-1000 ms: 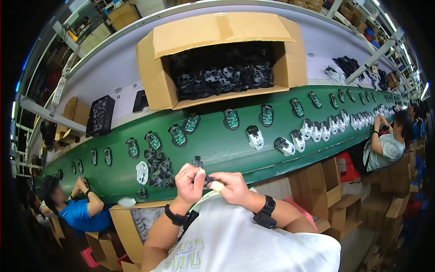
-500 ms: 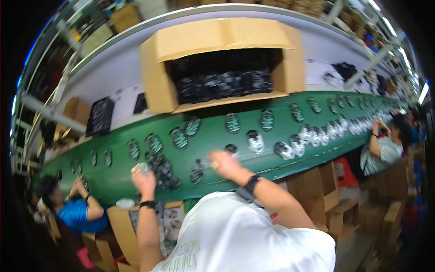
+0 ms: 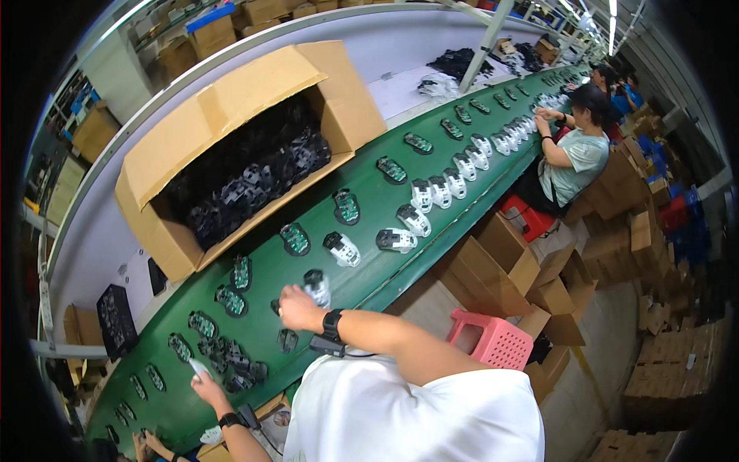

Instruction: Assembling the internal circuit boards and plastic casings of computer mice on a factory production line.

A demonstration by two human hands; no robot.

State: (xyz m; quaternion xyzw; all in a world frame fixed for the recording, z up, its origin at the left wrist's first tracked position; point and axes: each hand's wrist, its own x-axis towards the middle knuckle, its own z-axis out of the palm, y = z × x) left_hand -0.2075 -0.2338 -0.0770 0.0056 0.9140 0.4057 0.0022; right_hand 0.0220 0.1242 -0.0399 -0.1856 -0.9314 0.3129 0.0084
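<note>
My left hand (image 3: 208, 388) is closed on a white mouse shell (image 3: 198, 367), raised at the near side of the belt. To its right lies a heap of black plastic mouse parts (image 3: 235, 362). Closed fingers of my right hand (image 3: 300, 309) pinch a small dark part (image 3: 275, 307), probably black plastic, partly hidden by them. Just beyond that hand is a white-and-black mouse body (image 3: 316, 288), slightly blurred. A single black part (image 3: 287, 340) rests nearer to me. Mouse bases with green circuit boards (image 3: 294, 239) line the belt's far side.
The green belt (image 3: 369, 285) carries a row of white-and-black mouse bodies (image 3: 416, 221) to the right. Behind it stands an open carton (image 3: 223, 100) of black parts. A pink stool (image 3: 500, 343) and cartons are at the lower right. Co-workers sit on both sides, one at right (image 3: 573, 146).
The view has swung to the right and tilted. My right hand now sits left of the mouse body it partly covered. My left hand still grips the white shell.
</note>
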